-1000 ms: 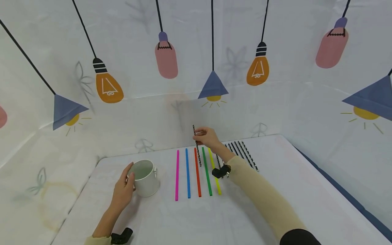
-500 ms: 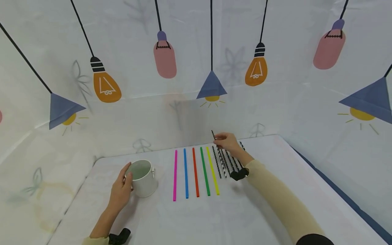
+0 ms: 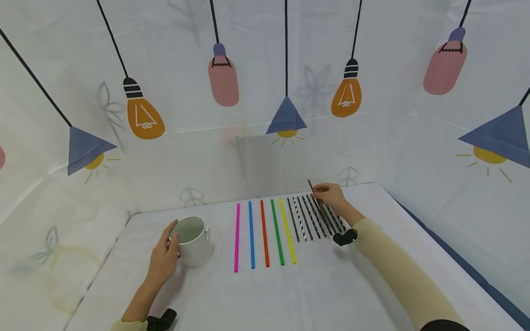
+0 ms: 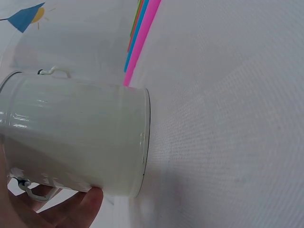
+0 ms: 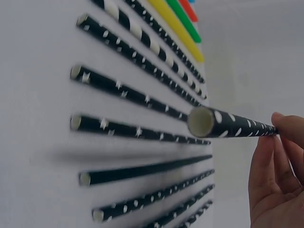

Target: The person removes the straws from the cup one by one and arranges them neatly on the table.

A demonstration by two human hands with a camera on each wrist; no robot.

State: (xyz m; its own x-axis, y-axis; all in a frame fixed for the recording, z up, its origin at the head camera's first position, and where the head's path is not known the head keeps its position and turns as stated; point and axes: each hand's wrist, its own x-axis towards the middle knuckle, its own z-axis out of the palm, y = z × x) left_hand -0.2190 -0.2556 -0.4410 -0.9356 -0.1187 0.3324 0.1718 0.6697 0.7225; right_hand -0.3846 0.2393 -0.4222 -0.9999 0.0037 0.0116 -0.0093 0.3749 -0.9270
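My right hand [image 3: 330,195] pinches a black paper straw with white dots [image 5: 237,126] near its far end. The straw hangs above a row of black-and-white patterned straws, its hollow near end facing the right wrist camera. Beneath it lie a striped straw [image 3: 300,219], several dotted or star-printed straws and a plain black one [image 5: 142,171]. My left hand [image 3: 163,257] holds the side of a small white metal pail [image 3: 198,250], thumb and fingers curled against its wall. The pail stands upright on the table, and no straw shows in its visible interior.
Left of the black row lie yellow [image 3: 287,232], green [image 3: 277,232], red [image 3: 265,234], blue [image 3: 251,235] and pink [image 3: 237,238] straws, spaced apart. The white-covered table [image 3: 265,299] meets a wall sheet [image 3: 198,161] printed with lamps behind it.
My right hand has moved right with the straw, from over the coloured straws to over the black row. The left hand and the pail have stayed in place.
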